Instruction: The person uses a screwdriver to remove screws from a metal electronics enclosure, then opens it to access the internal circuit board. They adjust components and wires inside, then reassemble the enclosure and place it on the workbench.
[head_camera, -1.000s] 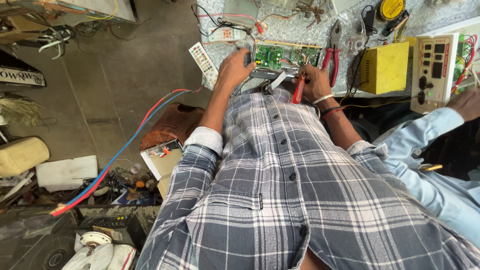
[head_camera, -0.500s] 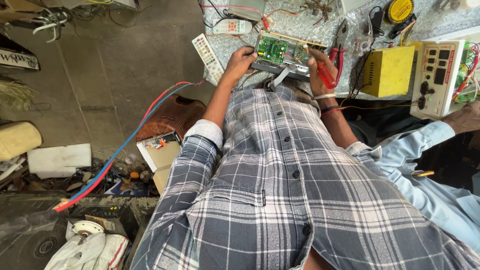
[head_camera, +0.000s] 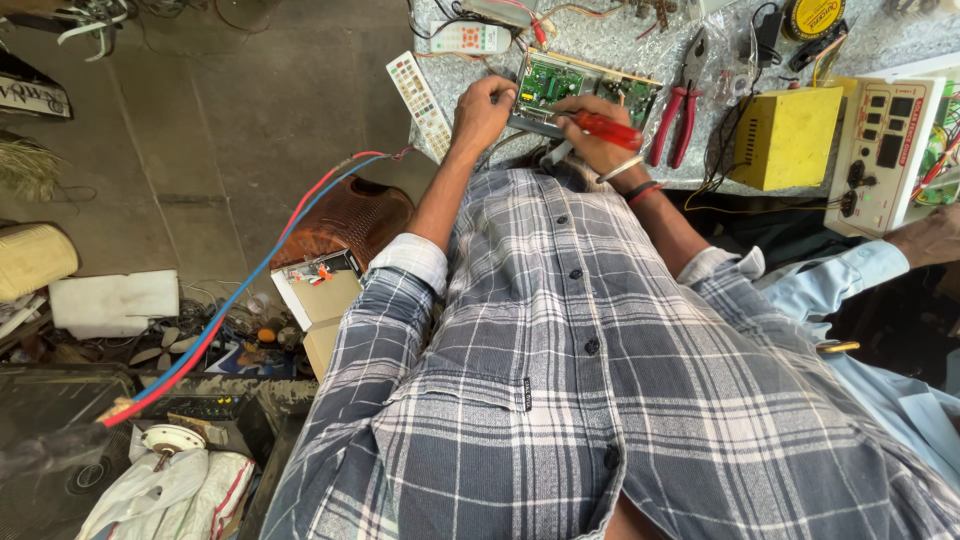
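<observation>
My left hand (head_camera: 482, 108) grips the near-left corner of the green circuit board (head_camera: 560, 82), fingers curled over its edge. The board lies flat close to the desk (head_camera: 640, 40) front edge, long axis running left to right, slightly tilted away on the right. My right hand (head_camera: 590, 135) is clenched round a red-handled screwdriver (head_camera: 608, 128), handle pointing right; its tip is hidden by my fingers. Tight room here: a long pale remote (head_camera: 420, 100) hangs at the desk's left edge, red pliers (head_camera: 675, 120) lie just right of the board, then a boxy yellow metal case (head_camera: 790, 135). The desk top is speckled grey stone, cluttered with wires. Open concrete floor (head_camera: 220, 110) lies left.
</observation>
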